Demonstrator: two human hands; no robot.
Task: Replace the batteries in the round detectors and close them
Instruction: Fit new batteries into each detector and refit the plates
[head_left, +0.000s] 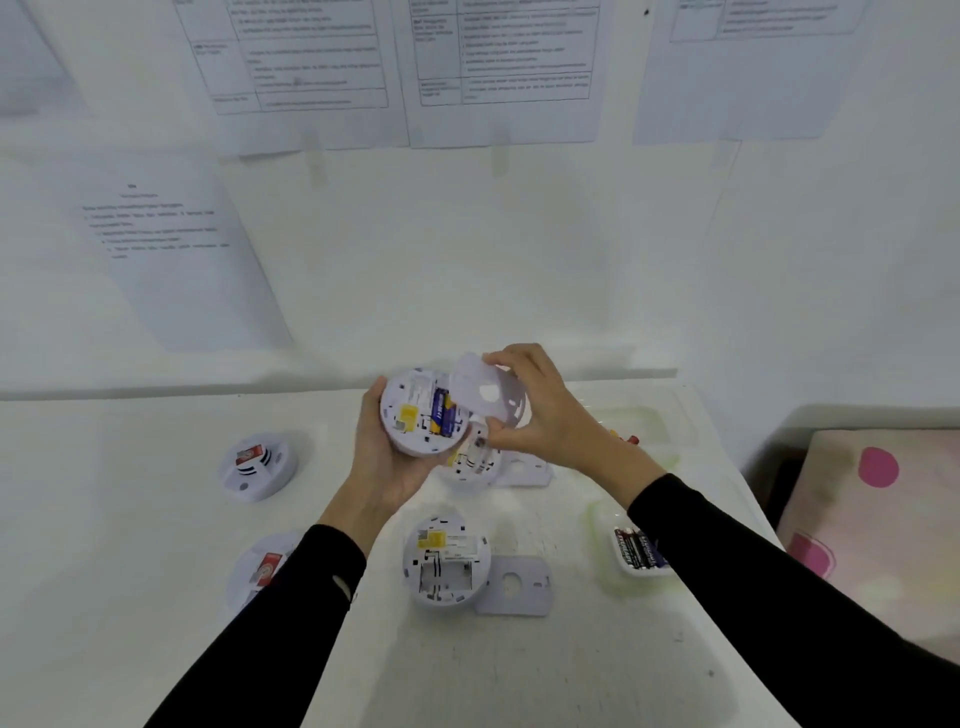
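My left hand holds a round white detector above the table, back side up, with blue and yellow batteries showing in its compartment. My right hand grips a white cover plate tilted over the detector's right edge. Below them an open detector lies partly hidden. Another open detector with an empty battery bay lies near me, its cover plate beside it on the right.
Two closed detectors with red labels rest on the left of the white table. A small tray of dark batteries sits at the right. Another tray stands behind my right hand. Paper sheets hang on the wall.
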